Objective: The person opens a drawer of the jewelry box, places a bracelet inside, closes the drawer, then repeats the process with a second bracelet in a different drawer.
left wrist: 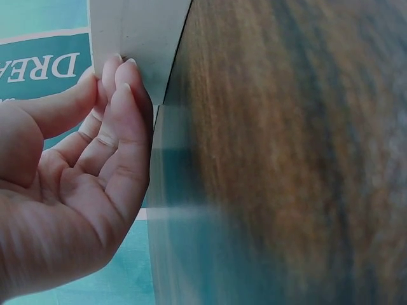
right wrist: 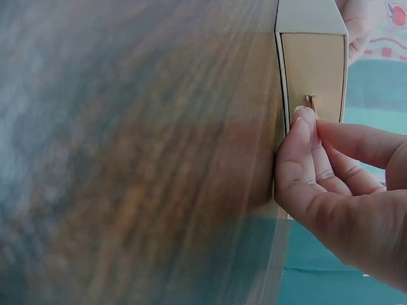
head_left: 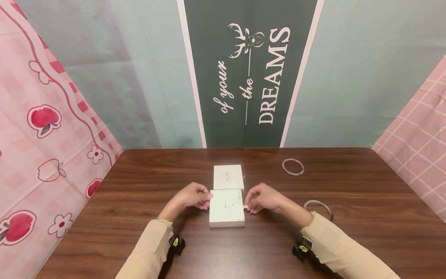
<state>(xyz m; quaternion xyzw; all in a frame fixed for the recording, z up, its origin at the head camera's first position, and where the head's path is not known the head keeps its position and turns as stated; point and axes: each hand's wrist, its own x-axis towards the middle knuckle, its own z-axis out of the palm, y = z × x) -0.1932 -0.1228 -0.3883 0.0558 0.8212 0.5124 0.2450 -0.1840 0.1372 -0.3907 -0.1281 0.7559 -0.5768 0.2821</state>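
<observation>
A white, speckled box (head_left: 227, 207) lies flat on the table between the two hands. My left hand (head_left: 195, 195) holds its left edge; the thumb rests at the top edge and the bent fingertips press the side wall in the left wrist view. On the opposite side, my right hand (head_left: 262, 198) pinches a short pink ribbon tab (right wrist: 312, 101) between thumb and fingers. That tab comes out of a slot in the beige end panel (right wrist: 313, 63) of the box. Directly behind lies a second white box (head_left: 228, 177) with small printed lettering.
Two pale bangles lie to the right: a far bangle (head_left: 294, 174) near the back edge and a near bangle (head_left: 317, 201) partly hidden by the right forearm. The brown wooden table (head_left: 139, 170) meets hanging cloths at the back and left.
</observation>
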